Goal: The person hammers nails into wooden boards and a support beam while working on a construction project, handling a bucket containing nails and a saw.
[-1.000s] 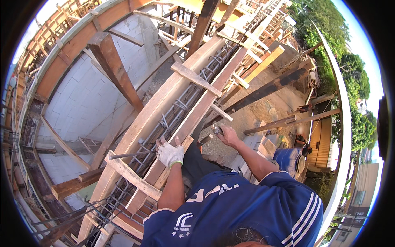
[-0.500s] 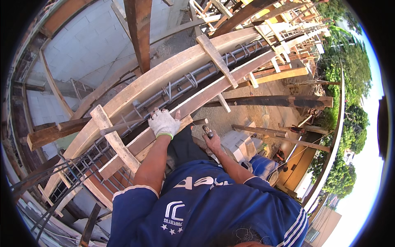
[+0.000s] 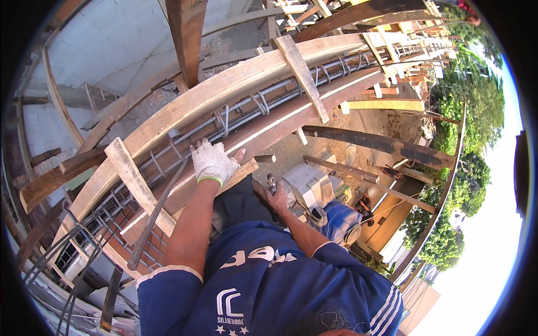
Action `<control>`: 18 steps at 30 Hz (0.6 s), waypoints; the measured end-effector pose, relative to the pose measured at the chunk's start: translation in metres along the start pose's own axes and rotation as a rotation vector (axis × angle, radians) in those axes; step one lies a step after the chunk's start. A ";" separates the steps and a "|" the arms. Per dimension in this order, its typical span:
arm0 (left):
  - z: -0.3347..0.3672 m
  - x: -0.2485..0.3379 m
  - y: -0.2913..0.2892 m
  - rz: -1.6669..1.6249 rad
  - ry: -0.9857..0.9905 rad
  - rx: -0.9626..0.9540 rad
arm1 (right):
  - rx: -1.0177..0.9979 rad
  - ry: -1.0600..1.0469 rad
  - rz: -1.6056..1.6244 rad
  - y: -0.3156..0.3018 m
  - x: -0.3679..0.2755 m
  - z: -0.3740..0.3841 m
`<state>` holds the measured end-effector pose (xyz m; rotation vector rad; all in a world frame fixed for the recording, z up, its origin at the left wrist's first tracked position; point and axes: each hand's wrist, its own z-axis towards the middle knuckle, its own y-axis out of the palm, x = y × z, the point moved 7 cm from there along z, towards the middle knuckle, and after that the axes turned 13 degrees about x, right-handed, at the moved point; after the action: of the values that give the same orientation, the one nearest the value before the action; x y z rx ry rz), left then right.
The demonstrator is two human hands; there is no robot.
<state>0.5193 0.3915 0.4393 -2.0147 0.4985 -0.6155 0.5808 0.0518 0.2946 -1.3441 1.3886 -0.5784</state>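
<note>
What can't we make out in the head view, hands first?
Head view: left hand, palm hidden behind its own gloved back.
Head view: metal tool in the right hand, partly covered by the grip; kind unclear.
Head view: rebar cage, far end too small to trace.

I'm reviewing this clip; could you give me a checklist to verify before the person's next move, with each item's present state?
1. Left hand supported: ok; it rests on the near board. How firmly, cannot tell.
2. Right hand has hold of the metal tool: ok; what kind of tool, cannot tell.
3. Both hands gloved: not ok; the left wears a white glove, the right looks bare.
4. Lower crosspiece reaches from the far board to the near one: ok; its fastening, cannot tell.
5. Dark rod by the left hand secured: cannot tell.
</note>
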 end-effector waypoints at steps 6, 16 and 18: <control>0.004 0.001 0.006 0.042 0.029 0.009 | -0.092 0.099 -0.118 0.001 -0.007 0.003; 0.009 -0.003 0.005 -0.079 -0.039 0.108 | -0.152 0.156 -0.165 -0.001 -0.013 0.002; 0.010 -0.004 0.006 -0.070 -0.041 0.126 | -0.146 0.158 -0.172 -0.002 -0.013 0.004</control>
<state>0.5221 0.3973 0.4285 -1.9277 0.3568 -0.6317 0.5823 0.0641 0.2995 -1.5741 1.4742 -0.7215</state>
